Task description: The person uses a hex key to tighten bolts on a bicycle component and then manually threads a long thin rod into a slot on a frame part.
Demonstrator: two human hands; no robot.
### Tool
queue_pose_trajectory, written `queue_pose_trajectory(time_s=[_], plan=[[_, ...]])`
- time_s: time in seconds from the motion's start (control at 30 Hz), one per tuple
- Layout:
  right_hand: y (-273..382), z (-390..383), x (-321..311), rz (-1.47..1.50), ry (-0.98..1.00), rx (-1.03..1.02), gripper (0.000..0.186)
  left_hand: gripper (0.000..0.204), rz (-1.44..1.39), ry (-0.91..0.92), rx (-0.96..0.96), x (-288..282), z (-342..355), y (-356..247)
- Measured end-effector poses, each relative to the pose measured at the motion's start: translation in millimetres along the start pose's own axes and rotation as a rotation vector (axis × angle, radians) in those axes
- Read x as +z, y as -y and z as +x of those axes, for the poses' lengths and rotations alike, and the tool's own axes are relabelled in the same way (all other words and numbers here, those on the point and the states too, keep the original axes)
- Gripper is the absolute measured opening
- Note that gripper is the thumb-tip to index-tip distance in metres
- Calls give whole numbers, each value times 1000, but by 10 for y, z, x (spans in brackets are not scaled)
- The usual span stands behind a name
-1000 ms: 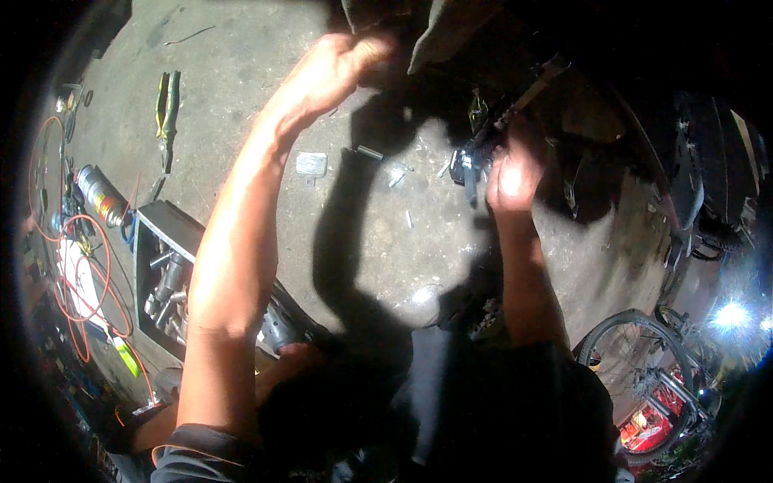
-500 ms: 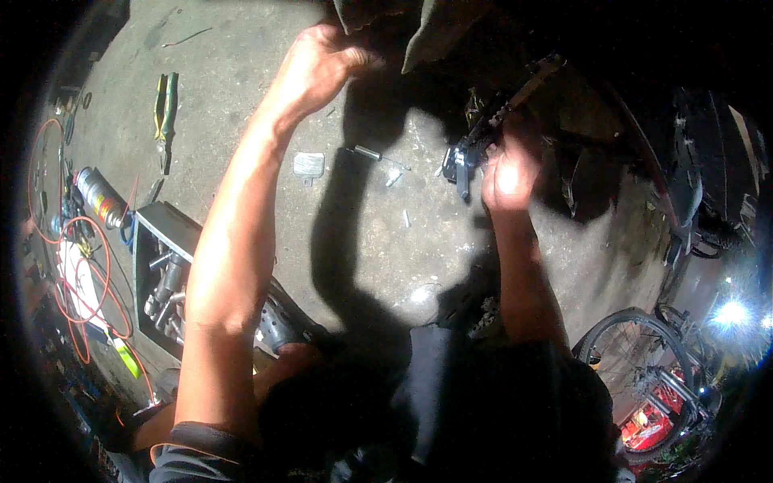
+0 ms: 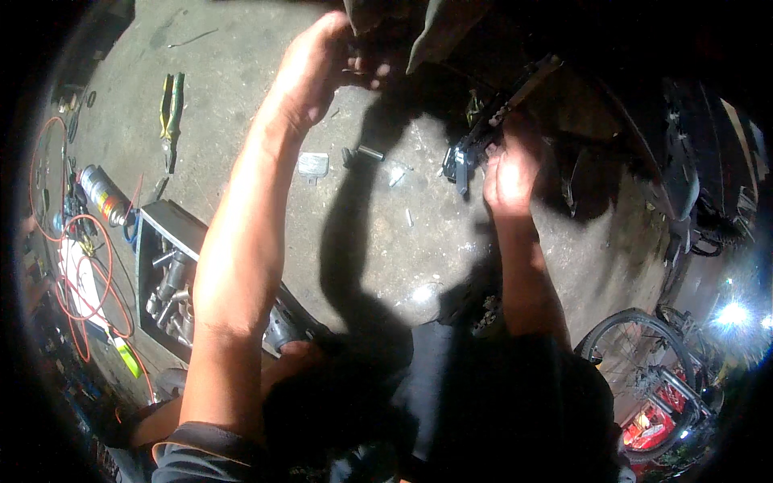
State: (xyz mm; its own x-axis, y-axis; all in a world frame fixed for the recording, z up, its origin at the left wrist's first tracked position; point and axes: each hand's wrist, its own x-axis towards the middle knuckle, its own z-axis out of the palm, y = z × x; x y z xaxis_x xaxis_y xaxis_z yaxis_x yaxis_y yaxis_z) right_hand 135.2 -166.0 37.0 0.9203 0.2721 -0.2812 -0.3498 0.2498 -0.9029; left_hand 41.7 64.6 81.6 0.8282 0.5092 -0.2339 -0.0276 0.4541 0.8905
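My left hand (image 3: 322,72) is raised at the top middle, beside a greyish hanging flap (image 3: 427,32). Its fingers are loosely curled and apart, and I see nothing in them. On the right, my right hand (image 3: 513,173) is closed against a black mechanical part (image 3: 463,161) with a long dark bar running up from it. Shadow hides the fingers' far side. Between my arms, a grey rectangular pad (image 3: 313,165), a short metal pin (image 3: 370,153) and a small light-coloured piece (image 3: 409,217) lie on the concrete floor (image 3: 378,258).
Green-and-yellow pliers (image 3: 170,121) lie at the upper left. Below them are a spray can (image 3: 103,196), an orange hose (image 3: 109,266) and a metal box (image 3: 173,229) full of sockets and tools. A wheel (image 3: 644,378) stands at lower right, near a bright lamp (image 3: 733,314).
My left hand has turned, and its fingers have come apart from a tighter curl. My right hand stays on the black part. The whole view has shifted slightly.
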Motion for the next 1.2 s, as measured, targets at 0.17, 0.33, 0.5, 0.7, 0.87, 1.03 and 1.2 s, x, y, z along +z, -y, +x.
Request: queue_pose_trajectory(time_s=[0.17,0.33,0.5,0.7,0.87,1.03,1.2], plan=[[21,-75,49,26,-140,115,30,18,131,-69,-7,-89,71,120],[-17,19,21,156,50,-36,28,14,344,113,53,-270,105,115],[-98,59,-140,75,-6,113,22,18,1126,-15,239,-97,76,105],[-223,168,-170,92,106,19,28,22,877,-84,158,-26,32,109],[-120,101,-105,106,182,-71,35,25,400,85,-53,-136,116,70],[-125,78,-74,145,150,-38,36,24,572,37,103,-272,234,162],[-76,59,-47,176,113,16,31,20,1030,-100,364,-237,177,193]])
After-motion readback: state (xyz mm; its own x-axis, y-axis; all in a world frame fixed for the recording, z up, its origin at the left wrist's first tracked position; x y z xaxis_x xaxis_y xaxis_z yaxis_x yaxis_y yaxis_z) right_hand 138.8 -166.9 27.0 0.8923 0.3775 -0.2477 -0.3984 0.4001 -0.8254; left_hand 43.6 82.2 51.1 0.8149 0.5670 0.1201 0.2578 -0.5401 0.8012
